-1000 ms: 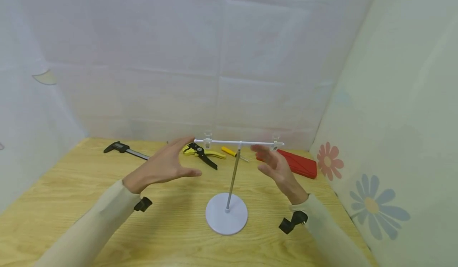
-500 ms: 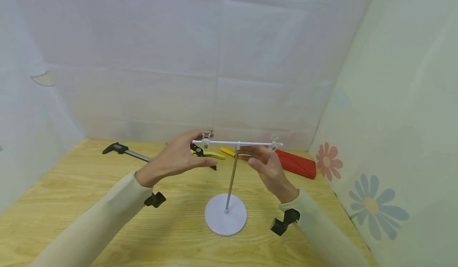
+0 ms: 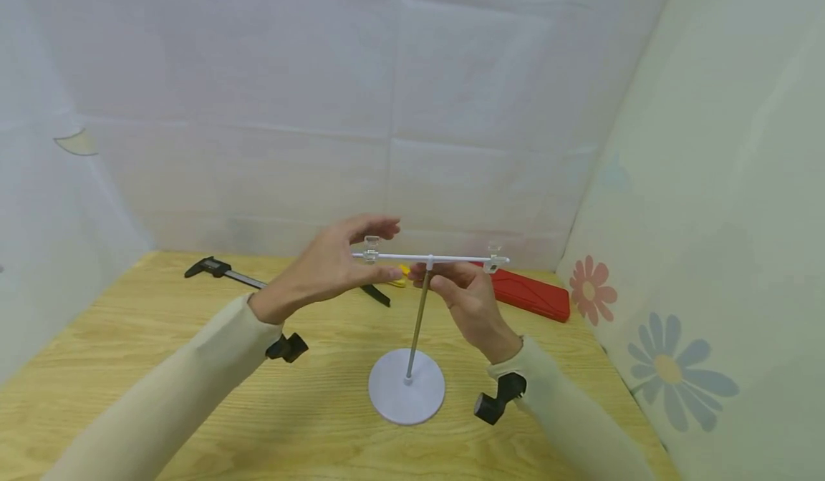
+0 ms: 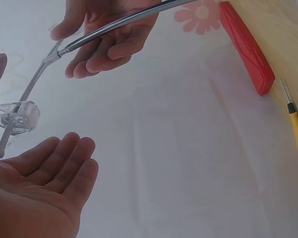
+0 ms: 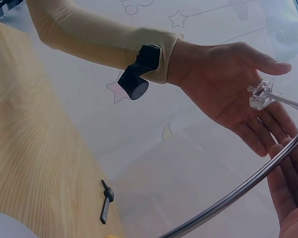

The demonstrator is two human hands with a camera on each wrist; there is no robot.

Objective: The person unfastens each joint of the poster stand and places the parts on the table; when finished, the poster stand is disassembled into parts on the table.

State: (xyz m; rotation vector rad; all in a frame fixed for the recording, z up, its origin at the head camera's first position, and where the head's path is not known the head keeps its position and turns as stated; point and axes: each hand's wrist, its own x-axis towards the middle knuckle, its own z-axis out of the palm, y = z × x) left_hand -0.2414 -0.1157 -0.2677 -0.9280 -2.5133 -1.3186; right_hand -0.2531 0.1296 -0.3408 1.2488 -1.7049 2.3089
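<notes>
A display stand rises from a round white base (image 3: 407,388) on a thin metal pole (image 3: 417,331) to a white crossbar (image 3: 399,257). Clear plastic clips sit near the bar's ends, a left clip (image 3: 371,250) and a right clip (image 3: 494,263). My left hand (image 3: 325,270) is spread around the left end, thumb below and fingers beyond the clip; the left wrist view has that clip (image 4: 25,117) apart from its palm. Fingers of my right hand (image 3: 473,305) extend behind the pole top, thumb in front; in the left wrist view they lie loosely bent, not wrapped around the pole.
On the wooden table (image 3: 309,402), a digital caliper (image 3: 215,266) lies at the back left. Behind the hands are wire strippers (image 3: 377,295), partly hidden, and a yellow-handled screwdriver (image 4: 297,126). A red case (image 3: 531,295) lies back right, near the cloth-covered wall (image 3: 709,144).
Both hands have moved inward. The left has risen and gone right around the bar's left end; the right has slid left until its fingers pass behind the pole. The stand stays put.
</notes>
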